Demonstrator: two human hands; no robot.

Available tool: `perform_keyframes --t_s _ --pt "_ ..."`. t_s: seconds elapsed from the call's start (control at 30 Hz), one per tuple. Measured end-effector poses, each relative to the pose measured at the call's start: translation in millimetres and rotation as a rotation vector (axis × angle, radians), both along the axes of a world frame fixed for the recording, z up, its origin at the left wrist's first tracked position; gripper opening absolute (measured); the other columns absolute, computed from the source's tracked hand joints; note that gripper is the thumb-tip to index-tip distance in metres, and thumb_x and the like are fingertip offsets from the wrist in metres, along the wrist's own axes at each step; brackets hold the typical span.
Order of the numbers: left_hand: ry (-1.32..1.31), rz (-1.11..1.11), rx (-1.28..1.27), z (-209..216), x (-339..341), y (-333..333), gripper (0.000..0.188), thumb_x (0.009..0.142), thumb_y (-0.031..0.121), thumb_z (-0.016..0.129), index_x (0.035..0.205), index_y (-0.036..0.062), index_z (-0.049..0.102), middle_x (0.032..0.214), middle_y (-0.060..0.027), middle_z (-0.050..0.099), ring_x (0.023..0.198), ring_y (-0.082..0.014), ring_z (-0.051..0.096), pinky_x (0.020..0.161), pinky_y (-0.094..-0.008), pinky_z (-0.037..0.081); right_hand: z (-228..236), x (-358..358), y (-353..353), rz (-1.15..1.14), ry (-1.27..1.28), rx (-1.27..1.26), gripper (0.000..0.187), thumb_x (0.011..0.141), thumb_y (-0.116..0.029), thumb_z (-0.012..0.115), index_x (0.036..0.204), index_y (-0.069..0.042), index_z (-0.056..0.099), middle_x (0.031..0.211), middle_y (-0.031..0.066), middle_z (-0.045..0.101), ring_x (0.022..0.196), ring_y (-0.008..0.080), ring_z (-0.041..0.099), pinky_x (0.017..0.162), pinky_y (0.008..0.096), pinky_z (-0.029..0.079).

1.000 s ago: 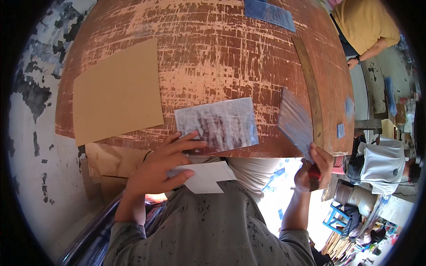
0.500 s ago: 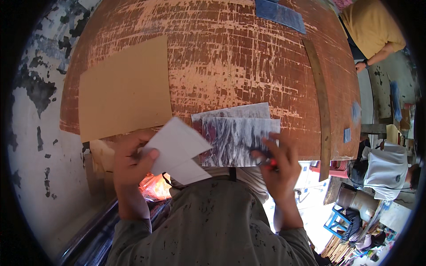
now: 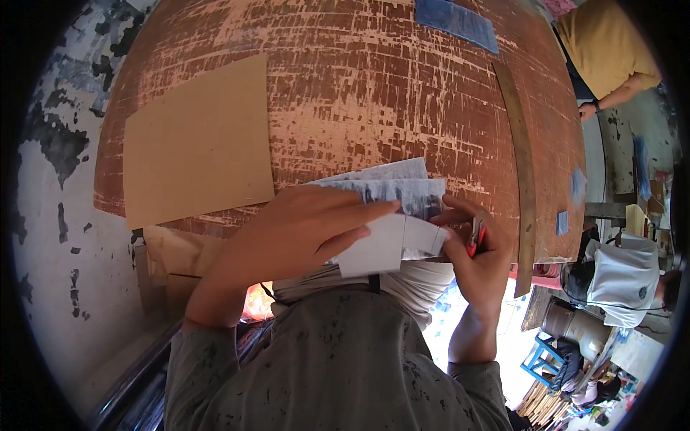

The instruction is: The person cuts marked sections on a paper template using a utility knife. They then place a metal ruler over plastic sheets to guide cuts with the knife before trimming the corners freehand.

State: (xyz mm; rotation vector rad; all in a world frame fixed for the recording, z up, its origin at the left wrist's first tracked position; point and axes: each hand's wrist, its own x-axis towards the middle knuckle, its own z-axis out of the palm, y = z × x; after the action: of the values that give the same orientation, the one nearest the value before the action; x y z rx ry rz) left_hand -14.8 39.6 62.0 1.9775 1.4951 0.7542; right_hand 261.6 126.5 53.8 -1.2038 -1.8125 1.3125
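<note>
A white card (image 3: 374,248) with thin lines across it is tilted above the table's near edge. At its right corner, my right hand (image 3: 480,251) pinches it with thumb and fingers. That hand also grips a small red-handled tool (image 3: 476,241) with a metal part; its exact kind is unclear. My left hand (image 3: 316,226) reaches across from the left, fingers stretched out and apart, with its fingertips at the card's upper left edge. Behind the card lie overlapping grey streaked sheets (image 3: 424,194), partly hidden by the card and my left hand.
The worn reddish-brown table (image 3: 338,129) carries a tan board (image 3: 201,144) at left, a long flat strip (image 3: 516,172) at right and a blue-grey sheet (image 3: 456,25) at the far edge. A person in yellow (image 3: 607,43) stands far right. A blue stool (image 3: 544,359) sits lower right.
The white card has moved right, from my left hand to my right hand's fingers, and has turned. My left hand has swung right over the grey sheets and opened out.
</note>
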Motion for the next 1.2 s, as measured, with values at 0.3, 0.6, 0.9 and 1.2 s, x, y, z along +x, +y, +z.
perform_keyframes --t_s 0.3,0.6,0.9,1.2 --pt "0.158 0.197 0.241 -27 9 5 0.047 0.095 0.027 0.081 0.14 0.015 0.074 0.117 -0.0107 0.072 0.106 -0.0331 0.07 0.091 -0.0466 0.053 -8 -6 20 0.021 -0.183 0.084 0.036 0.091 -0.005 0.087 0.125 0.001 0.077 0.087 0.0071 0.073 0.073 0.0115 0.064 0.067 0.028 0.051" --pt "0.282 0.15 0.172 -42 13 -43 0.061 0.091 0.049 0.081 0.139 0.0124 0.073 0.154 -0.011 0.065 0.138 -0.0331 0.064 0.111 -0.0482 0.052 -10 -13 31 -0.014 -0.397 0.206 0.039 0.086 -0.006 0.091 0.122 -0.002 0.077 0.098 0.0128 0.076 0.084 0.0173 0.069 0.076 0.0322 0.056" --pt "0.326 0.152 0.269 -65 7 -50 0.06 0.094 0.054 0.079 0.139 0.0142 0.072 0.149 -0.0063 0.07 0.142 -0.0267 0.064 0.12 -0.0462 0.05 -24 -6 35 -0.072 -0.354 0.158 0.035 0.085 -0.004 0.091 0.115 0.002 0.074 0.091 0.0065 0.069 0.081 0.0141 0.061 0.073 0.0291 0.05" --pt "0.3 0.157 0.288 -70 6 -50 0.054 0.096 0.05 0.079 0.136 0.0129 0.075 0.149 -0.0065 0.071 0.141 -0.0253 0.065 0.121 -0.0466 0.051 -22 -13 35 -0.136 -0.295 0.024 0.034 0.086 -0.003 0.09 0.114 0.004 0.073 0.088 0.0009 0.065 0.079 0.0093 0.053 0.073 0.0255 0.044"
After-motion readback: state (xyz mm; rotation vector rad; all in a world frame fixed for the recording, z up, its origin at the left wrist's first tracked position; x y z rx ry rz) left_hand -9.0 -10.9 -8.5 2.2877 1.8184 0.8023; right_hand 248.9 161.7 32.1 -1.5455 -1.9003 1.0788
